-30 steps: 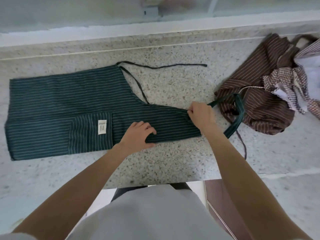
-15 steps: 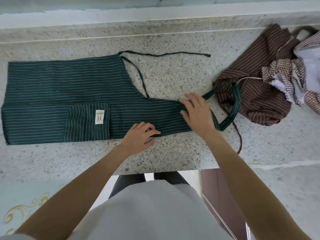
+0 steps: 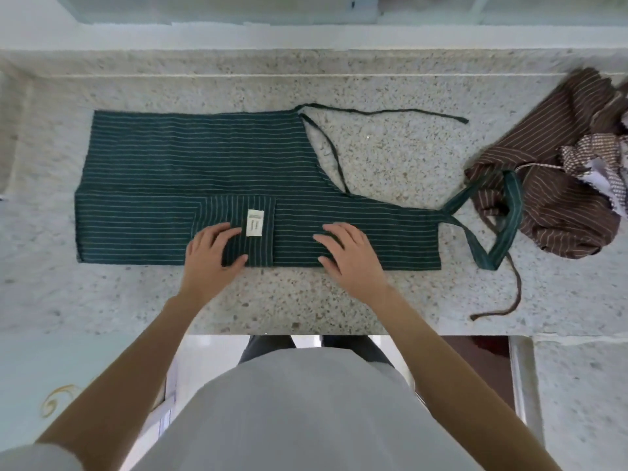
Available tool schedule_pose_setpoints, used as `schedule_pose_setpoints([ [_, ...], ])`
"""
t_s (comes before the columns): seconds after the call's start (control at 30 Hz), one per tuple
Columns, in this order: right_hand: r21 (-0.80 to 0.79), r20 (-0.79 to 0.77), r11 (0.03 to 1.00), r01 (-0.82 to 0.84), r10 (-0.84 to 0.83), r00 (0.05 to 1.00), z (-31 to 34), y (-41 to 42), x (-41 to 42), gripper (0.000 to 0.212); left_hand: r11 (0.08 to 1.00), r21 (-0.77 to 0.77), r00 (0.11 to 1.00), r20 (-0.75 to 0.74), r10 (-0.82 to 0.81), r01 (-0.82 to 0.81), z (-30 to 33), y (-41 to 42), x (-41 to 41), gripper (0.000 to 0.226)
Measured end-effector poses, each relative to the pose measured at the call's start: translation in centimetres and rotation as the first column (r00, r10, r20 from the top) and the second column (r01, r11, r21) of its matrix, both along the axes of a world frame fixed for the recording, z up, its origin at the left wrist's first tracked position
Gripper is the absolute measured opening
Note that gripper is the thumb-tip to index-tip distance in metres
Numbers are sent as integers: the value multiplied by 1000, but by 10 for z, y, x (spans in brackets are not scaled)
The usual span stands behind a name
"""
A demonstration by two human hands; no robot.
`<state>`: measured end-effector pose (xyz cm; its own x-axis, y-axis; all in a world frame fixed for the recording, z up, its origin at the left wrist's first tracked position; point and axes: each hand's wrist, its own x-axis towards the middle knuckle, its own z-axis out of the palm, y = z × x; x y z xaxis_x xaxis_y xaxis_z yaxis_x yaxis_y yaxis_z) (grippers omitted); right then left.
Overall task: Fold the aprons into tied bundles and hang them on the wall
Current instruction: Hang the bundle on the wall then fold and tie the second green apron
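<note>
A dark green striped apron [image 3: 190, 164] lies flat and folded lengthwise on the speckled stone counter [image 3: 390, 158]. Its pocket carries a white label [image 3: 255, 222]. My left hand [image 3: 212, 254] rests flat on the pocket at the apron's near edge. My right hand [image 3: 346, 253] lies flat on the near edge further right, fingers spread. The green neck loop [image 3: 506, 212] trails right onto a crumpled brown striped apron [image 3: 557, 185]. A thin green tie [image 3: 384, 112] stretches along the back.
Checked and white cloth [image 3: 598, 161] lies bunched on the brown apron at the far right. A brown tie [image 3: 509, 300] dangles toward the counter's front edge. A raised stone ledge [image 3: 306, 62] runs along the back.
My right hand let go of the bib end near the neck loop and slid left onto the apron's near edge. My left hand shifted left onto the pocket.
</note>
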<state>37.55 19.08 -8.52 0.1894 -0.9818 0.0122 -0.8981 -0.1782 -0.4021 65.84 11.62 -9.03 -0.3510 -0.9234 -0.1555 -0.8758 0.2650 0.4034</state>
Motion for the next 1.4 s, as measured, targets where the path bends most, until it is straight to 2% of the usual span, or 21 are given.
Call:
schedule_pose_setpoints([
  [0.1, 38, 29, 981, -188, 187, 982, 6, -30, 66, 32, 994, 101, 993, 111, 31, -42, -3, -4, 51, 61],
  [0.17, 113, -19, 952, -285, 289, 957, 6, -43, 109, 36, 994, 111, 989, 143, -40, 24, -1, -7, 79, 67],
  [0.23, 166, -109, 939, -301, 321, 941, 3, -50, 137, 38, 989, 121, 982, 157, -104, 85, 0, -11, 99, 70],
  [0.37, 134, -258, 967, -219, 247, 934, 2, -59, 155, 22, 986, 86, 976, 152, -156, 144, 2, -24, 122, 53],
  [0.43, 143, -193, 981, -128, 154, 969, 10, -62, 154, 14, 990, 60, 983, 127, -131, 125, 3, -33, 126, 37],
  [0.53, 200, -158, 980, 15, 17, 987, 20, -63, 151, 25, 997, 53, 998, 45, -54, 52, 9, -50, 141, 23],
  [0.6, 188, -177, 981, 53, -19, 984, 24, -59, 145, 26, 999, 40, 1000, 1, -26, 26, 20, -56, 154, 20],
  [0.67, 97, -186, 994, 55, -36, 982, 31, -56, 135, 28, 998, -44, 996, -70, -47, 44, 33, -57, 165, 19],
  [0.73, -1, -191, 999, 35, -35, 981, 44, -62, 126, 32, 988, -139, 988, -125, -93, 75, 53, -61, 171, 30],
  [0.8, -46, -133, 999, 16, -22, 991, 58, -79, 114, 32, 977, -185, 983, -124, -133, 109, 71, -78, 172, 36],
  [0.9, -110, -85, 994, -2, -8, 996, 73, -116, 95, 37, 955, -253, 983, -48, -175, 158, 88, -121, 166, 27],
  [0.97, -55, -68, 998, 26, -29, 997, 80, -145, 83, 37, 970, -189, 988, 47, -145, 151, 93, -151, 157, 23],
  [1.03, 52, -51, 997, 58, -55, 997, 78, -173, 73, 28, 988, -83, 978, 175, -115, 131, 88, -180, 151, 28],
  [1.17, 259, -133, 957, 132, -100, 986, 61, -222, 62, 22, 995, 80, 944, 322, -75, 52, 67, -225, 152, 30],
  [1.27, 326, -174, 928, 179, -127, 977, 46, -239, 68, 22, 995, 98, 955, 295, -40, 11, 45, -235, 158, 29],
  [1.4, 316, -291, 923, 218, -125, 948, 32, -248, 78, 25, 999, 37, 979, 202, 29, -37, 24, -237, 163, 30],
])
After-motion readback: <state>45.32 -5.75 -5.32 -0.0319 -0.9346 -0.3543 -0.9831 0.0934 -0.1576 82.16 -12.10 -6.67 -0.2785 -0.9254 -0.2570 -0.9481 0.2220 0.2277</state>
